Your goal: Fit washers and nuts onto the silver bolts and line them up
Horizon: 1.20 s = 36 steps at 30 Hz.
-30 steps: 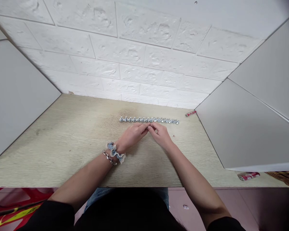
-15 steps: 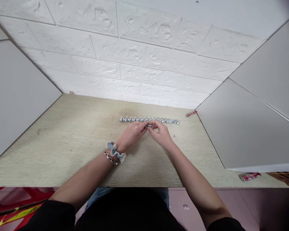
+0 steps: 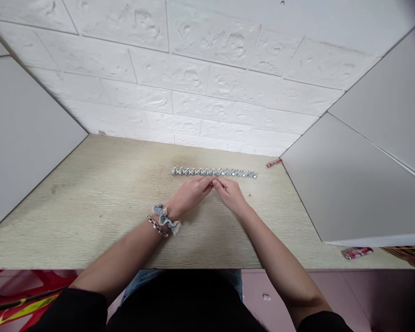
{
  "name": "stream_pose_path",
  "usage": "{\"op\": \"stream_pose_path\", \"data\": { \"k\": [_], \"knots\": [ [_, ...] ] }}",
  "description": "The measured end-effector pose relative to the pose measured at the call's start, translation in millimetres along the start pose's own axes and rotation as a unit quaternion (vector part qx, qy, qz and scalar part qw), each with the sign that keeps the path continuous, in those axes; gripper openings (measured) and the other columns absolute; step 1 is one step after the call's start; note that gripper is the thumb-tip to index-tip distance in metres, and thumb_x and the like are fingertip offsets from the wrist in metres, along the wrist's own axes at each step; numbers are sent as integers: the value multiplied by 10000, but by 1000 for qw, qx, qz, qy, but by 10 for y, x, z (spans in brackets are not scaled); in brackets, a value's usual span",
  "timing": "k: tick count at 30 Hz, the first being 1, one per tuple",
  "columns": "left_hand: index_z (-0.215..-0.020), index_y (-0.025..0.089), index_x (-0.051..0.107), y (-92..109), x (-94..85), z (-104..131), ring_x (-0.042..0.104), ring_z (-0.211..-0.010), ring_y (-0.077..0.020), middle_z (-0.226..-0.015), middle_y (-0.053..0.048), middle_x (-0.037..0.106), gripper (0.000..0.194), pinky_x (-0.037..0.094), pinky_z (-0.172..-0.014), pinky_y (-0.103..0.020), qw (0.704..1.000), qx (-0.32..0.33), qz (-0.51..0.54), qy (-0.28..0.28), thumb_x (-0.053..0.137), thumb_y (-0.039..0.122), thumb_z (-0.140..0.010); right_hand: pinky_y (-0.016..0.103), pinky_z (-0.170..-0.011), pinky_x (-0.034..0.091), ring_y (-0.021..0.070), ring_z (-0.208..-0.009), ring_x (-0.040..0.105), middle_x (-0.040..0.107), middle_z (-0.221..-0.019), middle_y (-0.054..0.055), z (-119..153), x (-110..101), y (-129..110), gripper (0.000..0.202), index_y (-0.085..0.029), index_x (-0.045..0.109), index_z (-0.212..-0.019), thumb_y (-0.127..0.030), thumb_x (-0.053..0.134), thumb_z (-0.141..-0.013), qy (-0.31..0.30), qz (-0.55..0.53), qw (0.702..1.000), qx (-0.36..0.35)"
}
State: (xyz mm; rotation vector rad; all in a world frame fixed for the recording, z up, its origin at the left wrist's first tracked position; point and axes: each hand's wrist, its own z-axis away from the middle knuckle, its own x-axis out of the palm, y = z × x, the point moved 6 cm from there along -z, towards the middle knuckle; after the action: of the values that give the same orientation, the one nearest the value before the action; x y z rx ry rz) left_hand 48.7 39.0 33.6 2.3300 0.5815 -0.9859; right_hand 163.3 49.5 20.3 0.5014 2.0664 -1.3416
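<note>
A row of several small silver metal pieces, like bolts with washers point(image 3: 199, 171), runs left to right across the wooden table. Just in front of its middle, my left hand point(image 3: 192, 192) and my right hand point(image 3: 231, 193) meet at the fingertips. Both hands have their fingers closed around a small silver piece, which the fingers almost wholly hide. A scrunchie point(image 3: 166, 218) and a chain bracelet point(image 3: 157, 227) are on my left wrist.
A red battery point(image 3: 274, 163) lies at the back right by a grey panel point(image 3: 359, 184). Another red battery point(image 3: 358, 253) is near the table's front right edge. A white brick-patterned wall point(image 3: 193, 83) stands behind the table point(image 3: 90, 203).
My right fingers have folded in closer to my left fingertips, and the silver piece between them is now mostly covered. More of the row shows above my hands.
</note>
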Motion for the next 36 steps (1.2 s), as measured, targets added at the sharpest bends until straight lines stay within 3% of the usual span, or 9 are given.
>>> {"op": "stream_pose_path", "data": {
  "k": [4,9,13,26,36],
  "knots": [
    [-1089,113,566,-27,-15,-9,626,-802,-169,-886,-100,677,260,504,-710,-288,1000,-17,-1,0,479,229,-873,250,-549,334,128,-575,452,492,-584,-15,2,2,32,356,-196,483,-650,-456,371,-866,-5,6,1000,8],
    [-1119,136,558,-32,-37,-24,622,-803,-161,-917,-86,675,271,499,-715,-282,999,-41,13,-22,468,222,-878,256,-622,407,146,-690,529,591,-734,0,6,-37,56,180,-209,564,-887,-346,489,-799,45,-33,998,24],
    [-1108,158,568,-33,-28,-26,626,-838,-161,-962,-73,674,260,495,-737,-276,998,-49,19,-34,463,224,-878,271,-665,426,154,-728,553,631,-802,22,3,-46,27,172,-207,603,-859,-300,466,-811,49,-20,999,9],
    [-1108,190,566,-55,20,-30,631,-790,-155,-955,-40,682,263,471,-684,-252,991,-98,51,-81,459,277,-885,267,-664,427,153,-684,562,646,-746,16,1,-76,63,221,-214,630,-792,-356,468,-840,66,-6,997,26],
    [-1088,175,569,-99,32,-28,642,-800,-167,-944,-47,684,238,474,-693,-258,985,-134,48,-96,467,235,-881,277,-666,436,136,-683,551,638,-805,19,-15,-33,30,203,-215,627,-936,-268,499,-789,36,9,999,7]
  ]
}}
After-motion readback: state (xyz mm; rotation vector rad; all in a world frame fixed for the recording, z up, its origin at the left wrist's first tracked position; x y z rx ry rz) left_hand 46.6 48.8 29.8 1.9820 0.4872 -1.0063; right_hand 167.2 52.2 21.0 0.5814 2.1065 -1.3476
